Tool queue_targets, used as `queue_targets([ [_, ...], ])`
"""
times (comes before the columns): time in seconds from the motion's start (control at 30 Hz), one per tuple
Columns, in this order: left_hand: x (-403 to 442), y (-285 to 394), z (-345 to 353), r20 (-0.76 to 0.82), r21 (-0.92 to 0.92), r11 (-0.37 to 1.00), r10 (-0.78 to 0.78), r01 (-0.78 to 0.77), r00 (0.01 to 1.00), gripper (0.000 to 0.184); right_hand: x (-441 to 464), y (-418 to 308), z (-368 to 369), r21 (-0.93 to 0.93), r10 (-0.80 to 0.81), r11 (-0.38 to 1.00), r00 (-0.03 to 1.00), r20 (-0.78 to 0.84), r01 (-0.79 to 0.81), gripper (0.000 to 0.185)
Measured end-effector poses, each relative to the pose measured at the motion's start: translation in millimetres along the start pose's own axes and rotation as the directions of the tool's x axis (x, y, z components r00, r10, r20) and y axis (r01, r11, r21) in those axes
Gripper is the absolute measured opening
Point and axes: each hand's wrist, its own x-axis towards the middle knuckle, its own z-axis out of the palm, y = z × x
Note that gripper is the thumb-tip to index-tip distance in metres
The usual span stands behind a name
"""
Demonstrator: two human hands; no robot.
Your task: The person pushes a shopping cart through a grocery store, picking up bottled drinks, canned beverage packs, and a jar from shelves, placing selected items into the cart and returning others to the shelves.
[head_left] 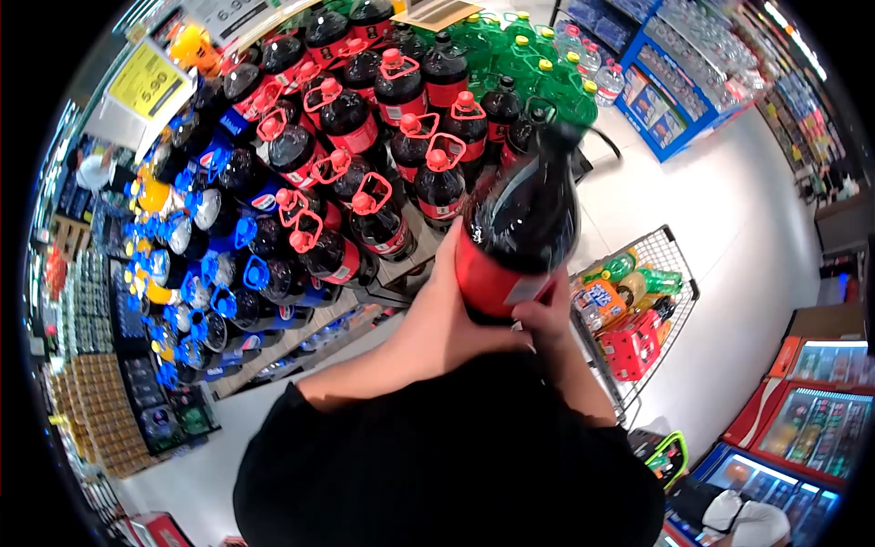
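A large soda bottle with dark liquid, a red label and a dark cap is held up in front of my chest, tilted slightly. My left hand wraps round its lower left side. The thumb of my right hand presses near the lower edge of the label; its other fingers are mostly hidden behind the bottle. Just beyond my left hand, several red-capped cola bottles with red carry handles stand on a display table.
Blue-capped bottles fill the display's left side; green bottles stand at the back. To my right is a shopping cart holding bottles and a red package. A blue shelf and drink coolers stand farther right. A person appears at bottom right.
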Motion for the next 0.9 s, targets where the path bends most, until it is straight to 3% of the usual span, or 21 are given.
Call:
queue_targets([
  [0.07, 12.7, -17.6, 2.2, 0.023, -0.091, 0.995, 0.03, -0.028, 0.999, 0.126, -14.5, 7.9, -22.6, -0.223, -0.067, 0.972, 0.997, 0.033, 0.073, 0.126],
  [0.13, 15.7, -35.5, 13.9, -0.006, -0.073, 0.996, 0.051, -0.051, 0.999, 0.122, -27.8, -5.5, -25.5, -0.221, 0.046, 0.974, 0.998, -0.043, -0.054, 0.137],
  [0.2, 13.8, -38.6, 17.7, 0.06, 0.047, 0.999, 0.021, -0.024, 0.998, 0.119, -39.0, -22.7, -38.3, -0.217, 0.138, 0.967, 0.99, -0.003, -0.135, 0.142],
  [0.23, 16.2, -54.5, 27.8, 0.05, -0.018, 0.992, 0.126, -0.125, 0.991, 0.115, -31.6, -41.5, -14.5, -0.138, -0.092, 0.986, 0.996, 0.0, 0.091, 0.14],
  [0.27, 17.4, -66.9, 31.3, 0.093, 0.016, 0.988, 0.154, -0.156, 0.984, 0.114, -29.5, -47.1, -9.6, -0.144, -0.212, 0.967, 0.977, 0.004, 0.21, 0.141],
  [0.33, 21.9, -85.1, 40.0, 0.102, 0.083, 0.978, 0.181, -0.19, 0.978, 0.112, -25.0, -60.0, -41.3, -0.574, -0.091, 0.797, 0.977, 0.194, 0.188, 0.145],
  [0.37, 23.4, -91.5, 44.4, 0.097, 0.075, 0.983, 0.163, -0.17, 0.982, 0.112, -25.0, -52.5, -45.2, -0.639, -0.163, 0.728, 0.968, 0.19, 0.247, 0.145],
  [0.4, 25.2, -96.9, 48.2, 0.092, 0.07, 0.986, 0.144, -0.151, 0.985, 0.112, -25.7, -55.1, -33.2, -0.553, -0.143, 0.82, 0.988, 0.056, 0.15, 0.136],
  [0.47, 33.1, -112.3, 52.8, 0.083, 0.083, 0.986, 0.139, -0.146, 0.987, 0.113, -22.3, -48.5, -47.8, -0.567, -0.062, 0.823, 0.998, -0.014, 0.043, 0.122],
  [0.57, 45.3, -141.6, 56.6, 0.088, 0.077, 0.988, 0.125, -0.132, 0.988, 0.115, -5.1, -33.3, -78.3, -0.847, 0.047, 0.531, 0.997, 0.053, 0.019, 0.112],
  [0.6, 50.4, -153.0, 59.2, 0.082, 0.058, 0.995, 0.078, -0.083, 0.994, 0.112, 2.0, -32.8, -69.1, -0.923, -0.116, 0.357, 0.987, 0.113, 0.148, 0.101],
  [0.63, 56.7, -169.1, 65.8, 0.032, 0.029, 0.996, 0.086, -0.087, 0.996, 0.112, 11.1, -14.1, -81.7, -0.877, -0.153, 0.445, 0.98, 0.126, 0.183, 0.098],
  [0.7, 71.3, -180.5, 71.9, -0.059, 0.053, 0.992, 0.116, -0.113, 0.992, 0.106, 39.0, 18.7, -111.0, -0.84, -0.296, 0.37, 0.908, 0.298, 0.397, 0.091],
  [0.73, 77.0, -186.7, 76.6, -0.104, -0.035, 0.995, 0.091, -0.095, 0.99, 0.104, 48.6, 17.3, -105.0, -0.856, -0.335, 0.285, 0.881, 0.334, 0.432, 0.091],
  [0.77, 84.7, -200.7, 81.1, -0.145, -0.121, 0.989, 0.063, -0.081, 0.987, 0.103, 59.8, 23.0, -106.1, -0.873, -0.335, 0.273, 0.891, 0.307, 0.403, 0.089],
  [0.8, 87.7, -215.3, 83.7, -0.197, -0.069, 0.997, 0.031, -0.045, 0.98, 0.1, 71.9, 31.5, -110.1, -0.891, -0.335, 0.261, 0.901, 0.277, 0.371, 0.087],
  [0.83, 90.6, -230.0, 86.4, -0.248, -0.021, 1.0, -0.002, -0.004, 0.969, 0.098, 91.1, 36.8, -112.1, -0.874, -0.384, 0.204, 0.857, 0.343, 0.441, 0.085],
  [0.87, 88.2, -245.1, 90.8, -0.321, 0.158, 0.985, -0.02, 0.074, 0.947, 0.096, 104.6, 43.5, -109.9, -0.854, -0.409, 0.334, 0.878, 0.25, 0.399, 0.074],
  [0.9, 88.7, -264.3, 96.6, -0.329, 0.202, 0.945, -0.184, 0.259, 0.926, 0.09, 120.9, 43.4, -111.8, -0.858, -0.303, 0.385, 0.925, 0.229, 0.339, 0.067],
])
